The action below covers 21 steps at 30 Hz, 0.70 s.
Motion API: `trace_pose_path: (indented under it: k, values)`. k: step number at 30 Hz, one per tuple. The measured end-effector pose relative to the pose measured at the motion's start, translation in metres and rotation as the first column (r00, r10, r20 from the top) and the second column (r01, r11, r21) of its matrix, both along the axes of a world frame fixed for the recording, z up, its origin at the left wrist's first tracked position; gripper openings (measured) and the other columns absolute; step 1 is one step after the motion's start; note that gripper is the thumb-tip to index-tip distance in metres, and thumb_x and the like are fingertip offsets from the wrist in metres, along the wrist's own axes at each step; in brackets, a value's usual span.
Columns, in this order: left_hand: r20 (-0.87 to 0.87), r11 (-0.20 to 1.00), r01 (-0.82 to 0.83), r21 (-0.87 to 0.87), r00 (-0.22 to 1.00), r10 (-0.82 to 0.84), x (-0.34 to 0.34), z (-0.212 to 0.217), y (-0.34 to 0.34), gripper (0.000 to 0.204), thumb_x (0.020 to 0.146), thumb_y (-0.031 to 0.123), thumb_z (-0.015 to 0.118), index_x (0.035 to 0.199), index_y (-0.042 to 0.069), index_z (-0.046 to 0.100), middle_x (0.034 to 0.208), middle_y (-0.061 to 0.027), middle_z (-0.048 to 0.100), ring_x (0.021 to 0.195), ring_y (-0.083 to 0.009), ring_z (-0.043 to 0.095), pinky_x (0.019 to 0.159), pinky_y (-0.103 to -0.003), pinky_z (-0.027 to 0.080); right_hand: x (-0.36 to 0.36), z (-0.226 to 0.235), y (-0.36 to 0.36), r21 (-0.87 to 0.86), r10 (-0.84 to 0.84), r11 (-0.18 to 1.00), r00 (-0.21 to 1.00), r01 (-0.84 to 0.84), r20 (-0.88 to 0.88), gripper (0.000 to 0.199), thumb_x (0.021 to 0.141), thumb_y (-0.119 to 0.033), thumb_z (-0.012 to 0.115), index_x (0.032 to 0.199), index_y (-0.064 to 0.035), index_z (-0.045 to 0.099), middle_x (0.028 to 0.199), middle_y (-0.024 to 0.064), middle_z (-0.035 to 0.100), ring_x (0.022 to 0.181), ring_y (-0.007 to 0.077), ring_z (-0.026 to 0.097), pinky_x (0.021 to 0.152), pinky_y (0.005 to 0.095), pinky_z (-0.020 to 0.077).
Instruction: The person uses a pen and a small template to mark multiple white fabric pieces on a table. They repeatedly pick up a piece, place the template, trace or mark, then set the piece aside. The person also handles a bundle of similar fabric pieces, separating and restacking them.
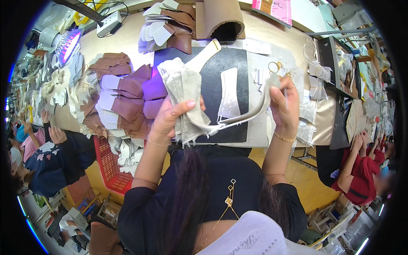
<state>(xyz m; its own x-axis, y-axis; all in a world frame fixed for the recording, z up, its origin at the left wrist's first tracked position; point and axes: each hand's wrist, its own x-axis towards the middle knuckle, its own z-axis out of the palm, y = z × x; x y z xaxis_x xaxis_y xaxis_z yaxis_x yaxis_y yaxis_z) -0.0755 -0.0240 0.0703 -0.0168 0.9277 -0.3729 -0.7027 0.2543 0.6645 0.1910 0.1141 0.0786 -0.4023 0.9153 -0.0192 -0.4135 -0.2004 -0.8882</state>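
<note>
My left hand [180, 114] grips a fanned stack of grey-white cut pieces [180, 85], thin and leather-like, with frayed lower ends. One long pale piece [205, 57] sticks up out of the stack toward the far side. My right hand [285, 100] pinches the end of a long grey-white strip [255, 111], which sags in a curve back to the stack. Behind the strip, a single white piece [229, 93] lies on a black mat [212, 108]. Gold-coloured rings [274, 67], perhaps scissor handles, show beside my right fingers; whether I hold them cannot be made out.
Brown pieces with white backing [125, 104] lie in overlapping piles at the left. More piles [168, 27] stand at the back beside a brown half-round form [223, 19]. A red basket [112, 170] sits below the table's left edge. Co-workers [361, 170] sit on both sides.
</note>
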Motion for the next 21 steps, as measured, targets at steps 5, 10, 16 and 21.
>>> trace_pose_path:
  k: [5,10,16,21]
  values:
    - [0.137,0.991,-0.026,0.129,0.990,0.008,-0.023,0.031,-0.024,0.073,0.079,0.016,0.075,0.141,-0.002,0.041,0.092,-0.0162,0.061,0.083,-0.0286,0.065,0.085,-0.045,0.055,0.002,-0.048,0.023,-0.229,0.160,0.966,0.971,-0.117,0.176,0.024,0.088,-0.012,0.080,0.089,-0.0103,0.056,0.090,0.0020,0.065,0.069,0.0050,0.061,0.058,0.0195,0.0523]
    - [0.005,0.989,-0.003,0.150,1.000,0.003,-0.033,0.034,-0.030,0.090,0.079,0.030,0.079,0.149,-0.002,0.033,0.094,-0.0156,0.059,0.084,-0.0296,0.065,0.089,-0.048,0.056,-0.028,-0.071,0.024,-0.061,0.180,0.984,0.891,-0.170,0.416,0.020,0.087,-0.012,0.080,0.087,-0.0065,0.061,0.099,0.0064,0.069,0.072,0.0087,0.064,0.063,0.0233,0.0530]
    - [0.083,1.000,0.001,0.015,0.997,-0.002,-0.005,0.005,-0.005,0.058,0.085,0.026,0.072,0.128,-0.008,0.053,0.109,-0.0200,0.066,0.098,-0.0304,0.070,0.087,-0.044,0.060,-0.038,-0.044,0.011,0.184,-0.001,0.975,0.833,-0.121,0.553,0.022,0.086,-0.011,0.081,0.094,-0.0027,0.062,0.104,0.0081,0.070,0.081,0.0114,0.066,0.067,0.0281,0.0562]
    - [0.086,0.997,0.059,0.043,0.994,-0.063,0.009,0.003,0.004,0.059,0.088,0.017,0.072,0.137,-0.003,0.046,0.117,-0.0177,0.065,0.102,-0.0245,0.070,0.087,-0.041,0.061,-0.033,0.012,-0.013,-0.059,0.256,0.965,0.966,-0.255,0.016,0.025,0.087,-0.010,0.080,0.100,-0.0053,0.059,0.093,0.0035,0.065,0.071,0.0080,0.064,0.054,0.0216,0.0556]
